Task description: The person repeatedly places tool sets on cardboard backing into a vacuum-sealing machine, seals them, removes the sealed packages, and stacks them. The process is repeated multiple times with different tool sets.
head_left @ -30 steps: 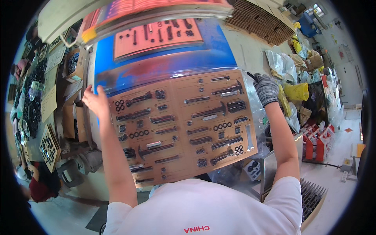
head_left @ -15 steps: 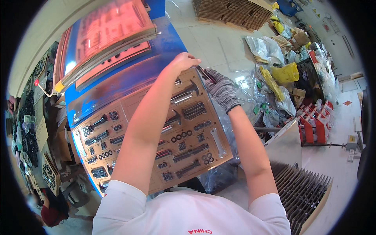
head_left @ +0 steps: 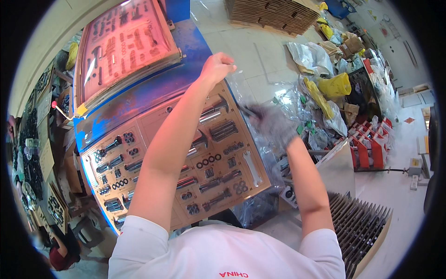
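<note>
A brown card (head_left: 160,122) filled with bolts, washers and a flat wrench lies on a blue machine bed (head_left: 139,95). My bare left hand (head_left: 216,67) reaches across to the card's far right corner, its fingers closed on the edge of a clear plastic film (head_left: 262,88) that hangs off that side. My right hand (head_left: 274,125), in a grey glove and blurred by motion, is at the card's right edge and grips a thin dark tool (head_left: 246,110). My left forearm hides the middle of the card.
A raised reddish lid panel (head_left: 125,46) with the same hardware pattern stands behind the bed. Clear bags and a yellow bag (head_left: 335,85) lie on the floor at right, by red boxes (head_left: 367,151). A black ribbed rack (head_left: 362,225) sits lower right. Flat cardboard stacks (head_left: 274,14) are far back.
My left hand has gone from the card's left edge across to its far right corner. The gloved right hand has dropped lower along the right edge. The view has tilted.
</note>
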The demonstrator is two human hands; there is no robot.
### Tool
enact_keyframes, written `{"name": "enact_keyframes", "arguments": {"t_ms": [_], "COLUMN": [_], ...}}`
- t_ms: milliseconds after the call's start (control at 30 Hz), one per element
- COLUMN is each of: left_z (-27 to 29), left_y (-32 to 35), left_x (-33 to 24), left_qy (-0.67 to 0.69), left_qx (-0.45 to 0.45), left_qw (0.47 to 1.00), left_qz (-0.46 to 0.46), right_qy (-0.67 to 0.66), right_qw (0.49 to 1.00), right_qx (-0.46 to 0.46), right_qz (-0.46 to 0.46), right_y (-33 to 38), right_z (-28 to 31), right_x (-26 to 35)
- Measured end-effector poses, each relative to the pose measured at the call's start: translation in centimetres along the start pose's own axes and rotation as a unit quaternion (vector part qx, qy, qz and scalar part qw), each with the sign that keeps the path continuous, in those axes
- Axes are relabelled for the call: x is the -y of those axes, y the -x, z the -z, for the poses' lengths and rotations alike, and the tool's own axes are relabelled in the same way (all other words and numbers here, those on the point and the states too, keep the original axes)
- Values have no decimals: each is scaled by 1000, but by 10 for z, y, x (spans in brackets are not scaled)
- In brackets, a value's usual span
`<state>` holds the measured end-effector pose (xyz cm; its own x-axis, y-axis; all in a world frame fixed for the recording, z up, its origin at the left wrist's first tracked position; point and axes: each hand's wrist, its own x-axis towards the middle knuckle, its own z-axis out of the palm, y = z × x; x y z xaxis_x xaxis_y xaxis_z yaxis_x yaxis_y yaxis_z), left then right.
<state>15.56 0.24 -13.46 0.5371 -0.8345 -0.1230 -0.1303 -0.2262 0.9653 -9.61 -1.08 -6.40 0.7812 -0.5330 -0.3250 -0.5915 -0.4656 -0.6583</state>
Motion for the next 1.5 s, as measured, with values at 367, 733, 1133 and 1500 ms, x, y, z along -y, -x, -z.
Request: {"name": "enact_keyframes", "arguments": {"t_ms": [367,733,1133,1500], "left_z": [-160,119,311,303], "left_y": [140,323,577,571], "left_x": [-168,48,175,146], "left_qy": [-1,-263,-81,231], "left_qx": [252,-351,-412,-356], "left_qw": [814,891,896,905], "left_qz": [-523,-120,146,14], "right_qy": [167,-278,170,250], "right_qw": [926,951,980,967], "right_qx": [323,126,-67,-40], "right_qz": [-97,58,73,22], "right_y": [269,192,-6,-3], "right_z": [-32,-136,-260,-266], "right_x": [-48,-31,202,210]}}
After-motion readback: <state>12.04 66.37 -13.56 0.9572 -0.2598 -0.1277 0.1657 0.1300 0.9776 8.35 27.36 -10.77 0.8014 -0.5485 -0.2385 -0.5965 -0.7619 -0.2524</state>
